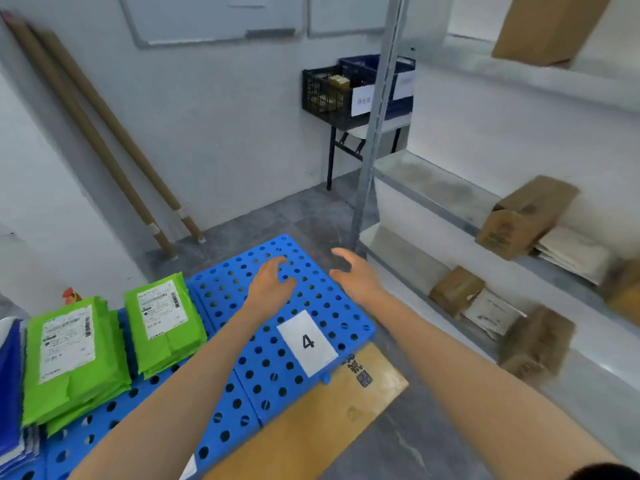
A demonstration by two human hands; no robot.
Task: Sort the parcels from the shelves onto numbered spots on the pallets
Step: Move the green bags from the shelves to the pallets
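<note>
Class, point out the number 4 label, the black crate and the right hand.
number 4 label (307, 342): head view, printed digit.
black crate (321, 95): head view, mesh wall.
right hand (354, 277): head view, hand's middle.

Two parcel stacks (114, 344) lie on the pallet (242, 393), left of the numbered sheet (307, 342) (shelves (450, 199) stand right, holding boxes (519, 220)).
</note>
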